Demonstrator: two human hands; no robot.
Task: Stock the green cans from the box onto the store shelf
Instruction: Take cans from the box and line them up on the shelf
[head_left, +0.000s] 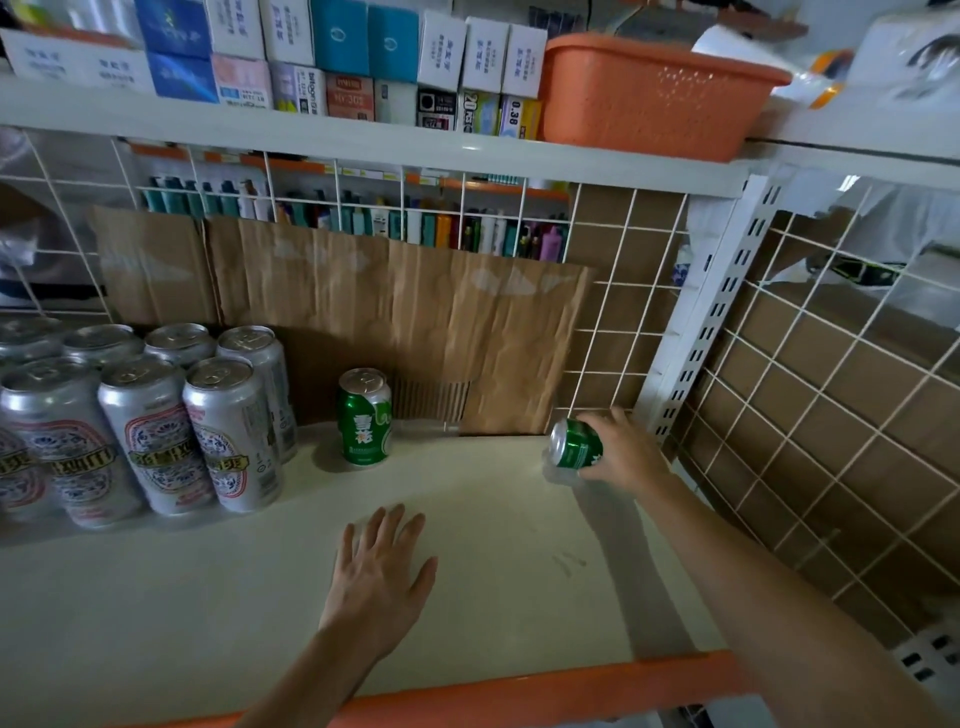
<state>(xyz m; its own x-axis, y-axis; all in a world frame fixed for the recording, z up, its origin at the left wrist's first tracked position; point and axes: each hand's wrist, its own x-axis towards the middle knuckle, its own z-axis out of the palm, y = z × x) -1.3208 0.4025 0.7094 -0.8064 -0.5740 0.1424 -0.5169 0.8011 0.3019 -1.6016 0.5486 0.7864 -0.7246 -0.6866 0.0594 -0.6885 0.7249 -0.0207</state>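
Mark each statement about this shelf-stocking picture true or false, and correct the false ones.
1. The right hand holds a tilted green can. True.
2. Two green cans stand upright on the shelf. False: only one standing green can is there.
3. The silver cans stand left of the standing green can. True.
4. The left hand grips a silver can. False: its fingers are spread, holding nothing.
5. The basket on the upper shelf is blue. False: the basket is orange.
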